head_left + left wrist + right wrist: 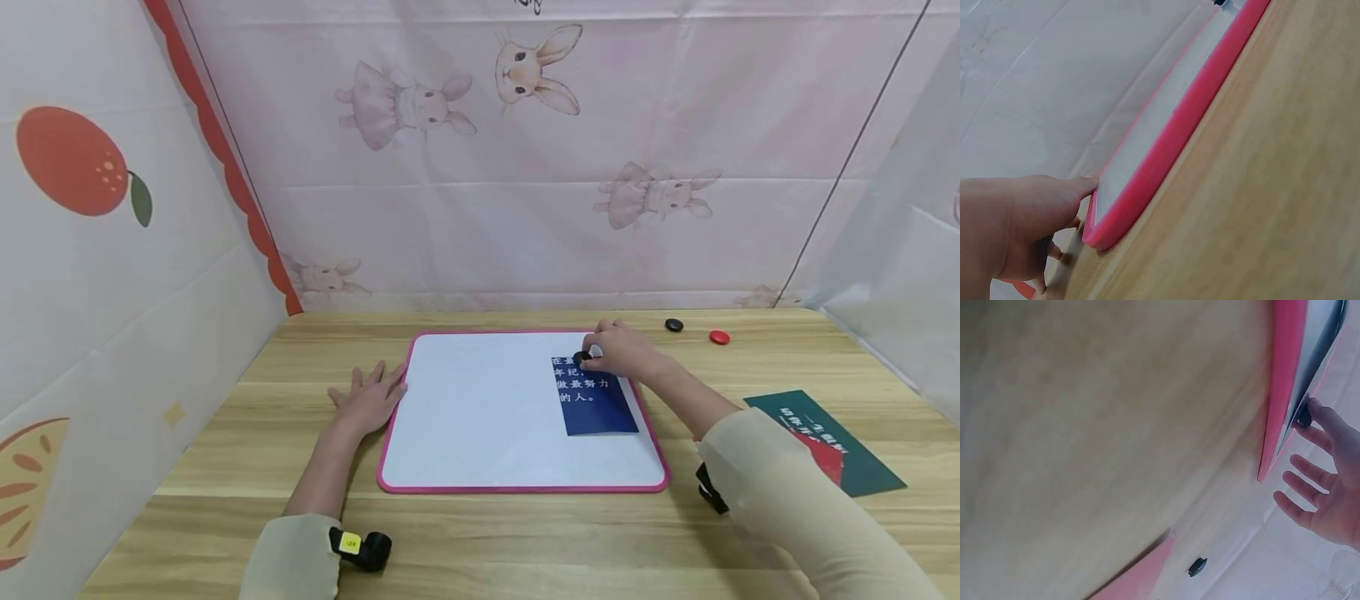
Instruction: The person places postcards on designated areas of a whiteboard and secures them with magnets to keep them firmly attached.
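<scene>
A whiteboard with a pink frame lies flat on the wooden table. On its right part is a dark blue card printed with white characters. My right hand pinches a round black magnet at the card's top edge. In the right wrist view the magnet sits between thumb and index finger, the other fingers spread apart. Against the board's left edge rests my left hand, its fingers spread on the table. The left wrist view shows that thumb touching the pink frame.
Behind the board's right corner lie another black magnet and a red magnet. A green and red card is on the table at right, beside the right forearm. Printed cloth walls stand at the back and sides.
</scene>
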Demonstrator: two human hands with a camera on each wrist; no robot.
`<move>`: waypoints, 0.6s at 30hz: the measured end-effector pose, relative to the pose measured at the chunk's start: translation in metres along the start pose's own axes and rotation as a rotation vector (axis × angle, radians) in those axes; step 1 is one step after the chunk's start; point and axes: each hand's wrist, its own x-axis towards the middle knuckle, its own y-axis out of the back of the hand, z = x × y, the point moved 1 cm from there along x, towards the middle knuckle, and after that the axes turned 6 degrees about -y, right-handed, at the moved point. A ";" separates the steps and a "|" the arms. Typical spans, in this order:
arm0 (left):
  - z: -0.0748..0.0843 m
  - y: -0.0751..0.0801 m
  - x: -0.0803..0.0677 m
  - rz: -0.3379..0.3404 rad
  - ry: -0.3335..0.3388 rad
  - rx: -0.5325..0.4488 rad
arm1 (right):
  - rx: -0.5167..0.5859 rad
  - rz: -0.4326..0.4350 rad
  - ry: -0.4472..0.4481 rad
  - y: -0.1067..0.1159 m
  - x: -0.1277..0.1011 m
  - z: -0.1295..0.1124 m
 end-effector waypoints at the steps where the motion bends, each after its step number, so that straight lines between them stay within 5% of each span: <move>1: 0.000 0.000 0.000 0.001 -0.001 0.000 | 0.006 -0.001 -0.006 0.000 0.000 0.000; 18: 0.001 -0.002 -0.004 0.008 0.005 -0.011 | 0.070 -0.036 -0.074 -0.003 -0.003 -0.003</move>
